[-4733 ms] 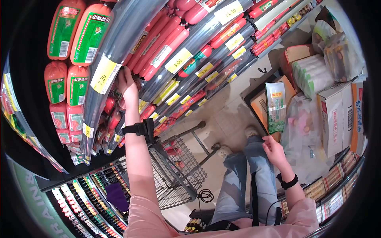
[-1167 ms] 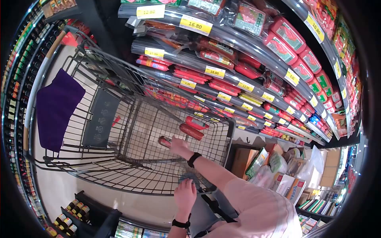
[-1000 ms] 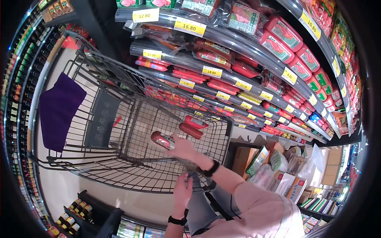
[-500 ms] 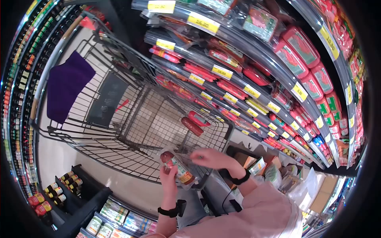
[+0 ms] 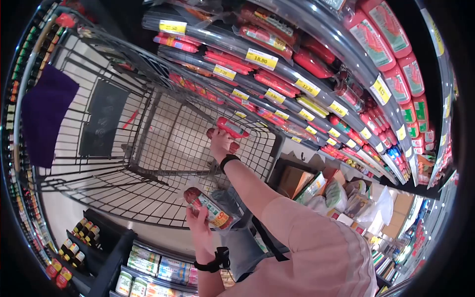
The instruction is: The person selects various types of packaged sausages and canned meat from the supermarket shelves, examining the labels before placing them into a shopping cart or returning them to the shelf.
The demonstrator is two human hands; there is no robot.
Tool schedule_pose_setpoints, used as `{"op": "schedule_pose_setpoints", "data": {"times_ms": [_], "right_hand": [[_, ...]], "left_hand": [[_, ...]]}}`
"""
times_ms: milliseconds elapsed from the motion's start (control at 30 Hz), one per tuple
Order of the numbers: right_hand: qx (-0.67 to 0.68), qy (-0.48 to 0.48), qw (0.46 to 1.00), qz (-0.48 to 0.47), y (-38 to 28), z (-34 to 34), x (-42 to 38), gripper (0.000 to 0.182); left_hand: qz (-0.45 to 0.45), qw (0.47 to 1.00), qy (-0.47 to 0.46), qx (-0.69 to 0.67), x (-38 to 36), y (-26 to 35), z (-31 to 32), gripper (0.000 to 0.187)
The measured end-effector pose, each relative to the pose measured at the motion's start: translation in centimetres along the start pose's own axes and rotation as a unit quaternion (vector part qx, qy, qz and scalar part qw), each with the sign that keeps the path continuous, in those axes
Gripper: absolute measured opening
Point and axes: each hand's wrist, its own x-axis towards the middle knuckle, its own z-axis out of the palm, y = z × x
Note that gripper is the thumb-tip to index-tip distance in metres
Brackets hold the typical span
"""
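In my left hand (image 5: 198,220) is a clear plastic pack of sausage (image 5: 210,209), tilted, with a green, white and orange label. The fingers and thumb are closed around its lower left side. My right hand (image 5: 221,144) reaches down into the shopping cart (image 5: 168,173). Its fingers are wrapped over a dark reddish-brown sausage (image 5: 233,147), whose two ends show on either side of the hand. Touching or right beside the fingertips is a sausage in a bright red wrapper (image 5: 232,127). Part of the brown sausage is hidden under the hand.
Shelves of red packaged sausages with yellow price tags (image 5: 261,58) rise along the right of the cart. A purple cloth (image 5: 47,116) hangs over the cart's handle end. Dark shelving with bottles (image 5: 84,227) and cans stands at lower left. Boxes and plastic bags (image 5: 356,198) are at right.
My right hand has moved from beside the held pack forward into the cart, onto the brown sausage. My left hand still holds the pack, slightly lower and further left in view.
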Motion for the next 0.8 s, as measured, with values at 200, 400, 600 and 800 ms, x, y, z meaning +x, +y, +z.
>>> {"op": "schedule_pose_setpoints", "data": {"times_ms": [200, 400, 600, 800], "right_hand": [[0.058, 0.070, 0.994, -0.055, -0.1, 2.4, -0.5, 0.026], [-0.010, -0.050, 0.990, -0.135, -0.9, -1.3, -0.8, 0.033], [0.197, -0.117, 0.934, -0.276, 2.4, -15.9, -7.3, 0.045], [0.704, -0.374, 0.602, -0.055, 10.9, -20.7, -10.3, 0.053]], "left_hand": [[-0.044, 0.998, 0.034, -0.027, 0.5, -0.5, -0.4, 0.033], [-0.028, 0.999, 0.003, 0.031, 1.0, -0.4, -1.7, 0.039], [-0.019, 1.000, -0.004, 0.011, 0.7, 1.7, -0.1, 0.041], [-0.009, 1.000, -0.016, 0.023, 0.3, 1.6, 0.6, 0.042]]}}
